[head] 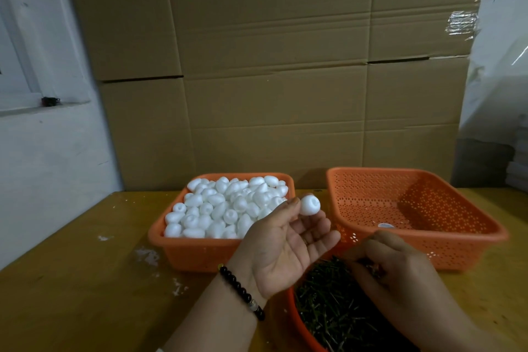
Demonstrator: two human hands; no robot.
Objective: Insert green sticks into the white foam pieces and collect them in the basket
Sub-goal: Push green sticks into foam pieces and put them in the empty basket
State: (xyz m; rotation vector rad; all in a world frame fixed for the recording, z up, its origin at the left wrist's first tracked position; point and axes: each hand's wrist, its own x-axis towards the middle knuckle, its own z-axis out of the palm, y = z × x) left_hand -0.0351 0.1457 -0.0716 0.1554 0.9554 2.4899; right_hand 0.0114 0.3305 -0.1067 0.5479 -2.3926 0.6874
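Observation:
My left hand [285,246] is raised palm up and pinches one white foam piece [310,205] between thumb and fingertip, its dimpled end facing me. My right hand [400,274] reaches down, fingers curled, into the pile of green sticks [328,303] in an orange bowl [297,320] at the near edge; whether it grips a stick is hidden. An orange basket [171,249] heaped with several white foam pieces [217,209] stands behind my left hand. A second orange perforated basket [414,200] to the right holds no foam.
The wooden table [85,280] carries scattered white foam crumbs [147,256] on its left side. Stacked cardboard boxes [271,66] form a wall right behind the baskets. A white wall with a ledge lies left, plastic sheeting at right.

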